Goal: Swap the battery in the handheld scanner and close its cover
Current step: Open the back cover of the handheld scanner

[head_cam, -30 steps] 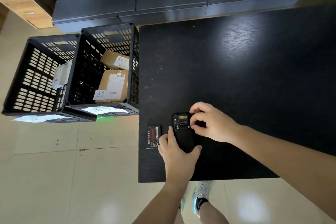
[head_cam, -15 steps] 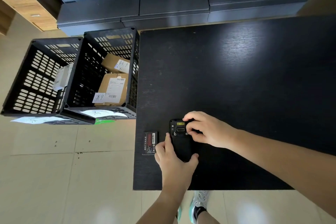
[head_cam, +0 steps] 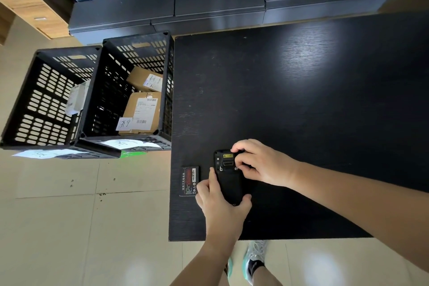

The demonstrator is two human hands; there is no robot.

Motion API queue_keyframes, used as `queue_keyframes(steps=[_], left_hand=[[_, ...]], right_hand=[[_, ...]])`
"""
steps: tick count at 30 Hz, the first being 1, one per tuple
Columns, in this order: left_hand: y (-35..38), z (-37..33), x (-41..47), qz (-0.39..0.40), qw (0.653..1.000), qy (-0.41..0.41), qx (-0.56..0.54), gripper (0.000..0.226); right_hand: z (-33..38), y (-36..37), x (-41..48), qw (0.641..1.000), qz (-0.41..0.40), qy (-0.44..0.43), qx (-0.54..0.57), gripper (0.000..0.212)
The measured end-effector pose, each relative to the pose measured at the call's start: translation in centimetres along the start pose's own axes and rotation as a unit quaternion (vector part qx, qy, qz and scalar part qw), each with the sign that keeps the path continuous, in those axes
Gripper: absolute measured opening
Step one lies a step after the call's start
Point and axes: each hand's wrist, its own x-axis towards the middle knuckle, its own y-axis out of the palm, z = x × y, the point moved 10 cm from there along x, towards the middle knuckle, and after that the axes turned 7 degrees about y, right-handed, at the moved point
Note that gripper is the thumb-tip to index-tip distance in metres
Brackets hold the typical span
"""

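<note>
A black wood-grain table fills the right half of the view, with a soft patch of reflected light on its far part. The floor is laid with pale beige tiles that show glossy highlights near the bottom edge and a few dark specks. Left of the table stand two black perforated crates side by side; the nearer one holds cardboard parcels with white labels. White paper sheets lie at the crates' front edge. Dark grey metal shelving runs along the top, and a wooden cabinet occupies the upper left corner.
</note>
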Motion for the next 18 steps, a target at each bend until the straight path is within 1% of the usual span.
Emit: queue_keyframes(steps=[3,9,14,18], left_hand=[[0.0,0.0,0.0,0.0,1.0,0.0,-0.008,0.108],[0.0,0.0,0.1,-0.003,1.0,0.002,-0.01,0.107],[0.0,0.0,0.0,-0.002,1.0,-0.001,-0.011,0.108],[0.1,0.0,0.0,0.001,1.0,-0.006,-0.007,0.108]], right_hand=[[0.2,0.1,0.1,1.0,0.009,-0.014,-0.025,0.011],[0.5,0.2,0.8,0.995,0.046,-0.059,-0.058,0.006],[0.5,0.2,0.6,0.994,0.04,-0.072,-0.071,0.006],[1.0,-0.4,1.4,0.994,0.035,-0.086,-0.059,0.006]])
